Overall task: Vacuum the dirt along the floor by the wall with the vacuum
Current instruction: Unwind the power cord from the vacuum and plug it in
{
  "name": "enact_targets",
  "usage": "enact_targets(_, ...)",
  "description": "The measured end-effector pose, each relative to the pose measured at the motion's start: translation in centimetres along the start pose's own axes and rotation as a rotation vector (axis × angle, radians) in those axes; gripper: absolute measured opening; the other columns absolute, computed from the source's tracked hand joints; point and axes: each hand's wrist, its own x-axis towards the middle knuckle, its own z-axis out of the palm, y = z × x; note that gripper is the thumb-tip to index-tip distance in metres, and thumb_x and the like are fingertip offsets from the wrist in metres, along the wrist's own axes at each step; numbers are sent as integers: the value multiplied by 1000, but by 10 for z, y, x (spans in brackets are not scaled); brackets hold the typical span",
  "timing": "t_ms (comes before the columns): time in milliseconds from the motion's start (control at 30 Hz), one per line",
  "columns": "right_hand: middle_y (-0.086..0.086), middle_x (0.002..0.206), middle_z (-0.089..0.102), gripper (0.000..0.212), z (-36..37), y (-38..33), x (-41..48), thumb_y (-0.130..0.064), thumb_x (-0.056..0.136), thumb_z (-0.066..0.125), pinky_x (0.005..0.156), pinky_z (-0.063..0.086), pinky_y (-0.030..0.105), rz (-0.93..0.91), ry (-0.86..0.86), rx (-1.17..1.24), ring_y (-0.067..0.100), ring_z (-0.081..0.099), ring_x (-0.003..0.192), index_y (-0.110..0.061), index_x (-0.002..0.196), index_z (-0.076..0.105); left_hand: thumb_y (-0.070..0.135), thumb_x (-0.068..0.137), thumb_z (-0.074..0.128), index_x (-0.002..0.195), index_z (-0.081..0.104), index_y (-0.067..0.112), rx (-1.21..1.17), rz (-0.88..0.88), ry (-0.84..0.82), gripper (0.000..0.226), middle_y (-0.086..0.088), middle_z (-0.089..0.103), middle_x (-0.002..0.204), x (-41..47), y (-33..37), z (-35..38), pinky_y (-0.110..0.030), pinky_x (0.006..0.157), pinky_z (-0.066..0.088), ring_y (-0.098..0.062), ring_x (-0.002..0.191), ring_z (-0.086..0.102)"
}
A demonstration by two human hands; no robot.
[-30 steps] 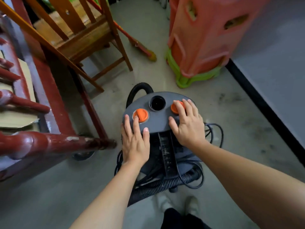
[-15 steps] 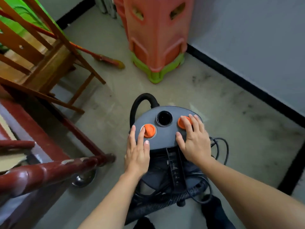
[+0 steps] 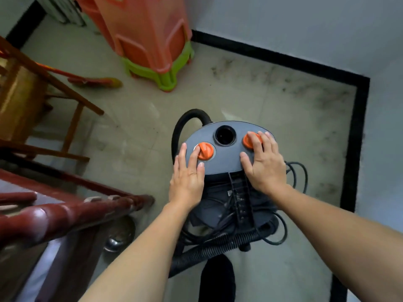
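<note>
The grey canister vacuum [image 3: 226, 158] stands on the floor in front of me, with two orange knobs and a round black port on its top. My left hand [image 3: 187, 179] lies flat on the left side of the top, fingertips beside the left orange knob [image 3: 205, 151]. My right hand [image 3: 265, 166] rests on the right side, its fingers over the right orange knob [image 3: 249, 140]. A ribbed black hose [image 3: 218, 247] and a coiled black cord [image 3: 301, 171] lie around the base. Dark dirt smudges [image 3: 305, 92] mark the floor along the wall.
A black baseboard [image 3: 272, 55] runs along the wall and turns a corner at right. Stacked orange and green plastic stools [image 3: 148, 35] stand ahead. A broom [image 3: 96, 81] and wooden chair [image 3: 21, 101] are at left, a dark red rail [image 3: 65, 216] and metal bowl [image 3: 120, 234] nearer.
The vacuum and I have moved closer to the wall, and the corner of the baseboard has come into view at right. Both hands stay flat on the vacuum's top.
</note>
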Motion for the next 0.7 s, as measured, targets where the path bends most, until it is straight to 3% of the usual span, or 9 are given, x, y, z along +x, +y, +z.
enact_targets(200, 4, 154, 32, 61, 0, 24, -78, -54, 92, 35, 103, 41, 52, 122, 41, 4, 24, 17, 148, -30, 148, 29, 41, 103, 31, 149, 26, 39, 34, 144, -17, 47, 13, 5, 161, -45, -5, 25, -48, 104, 33, -19, 144, 19)
enact_targets(700, 5, 161, 16, 60, 6, 32, -296, -53, 98, 34, 109, 31, 55, 416, 3, 39, 24, 4, 150, -30, 151, 17, 49, 101, 23, 148, 18, 45, 245, 338, -256, 47, 22, -2, 159, -199, -38, 55, -48, 98, 39, -19, 143, 25)
